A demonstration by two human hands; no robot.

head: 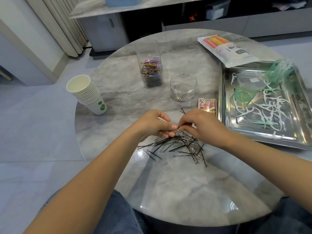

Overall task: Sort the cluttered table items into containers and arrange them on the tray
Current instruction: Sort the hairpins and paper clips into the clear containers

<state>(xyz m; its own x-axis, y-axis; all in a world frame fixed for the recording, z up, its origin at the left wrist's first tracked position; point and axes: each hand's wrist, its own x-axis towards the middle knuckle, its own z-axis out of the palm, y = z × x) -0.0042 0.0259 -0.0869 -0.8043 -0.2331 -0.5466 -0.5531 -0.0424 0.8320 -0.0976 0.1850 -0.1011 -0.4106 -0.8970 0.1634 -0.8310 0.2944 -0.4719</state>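
Bare forearms (94, 174), no sleeves, blue denim trousers (121, 215)

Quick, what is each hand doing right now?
Left hand: curled, gripping thin black metal hairpins.
Right hand: fingertips pinching a small pin above the pile; which kind cannot be told.

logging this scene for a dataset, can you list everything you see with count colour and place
table: one, grey marble, round, under everything
hairpin pile: many, black mixed with silver paper clips, near the middle of the table
tall container: one, clear, holds black pins and purple, gold and brown clips, far centre
round jar: one, clear, silver clips inside, right of the tall container
paper cups: one stack, white with green leaf print, tilted, left
card pack: one, red, beside the tray
tray: one, steel, right
floss picks: many, white and green, in the tray
green containers: two, clear green, in the tray
clear lid: one, in the tray
pouch: one, white with coloured sticks, at the tray's far edge
hands: left and right, fingertips meeting over the pile, pinching pins
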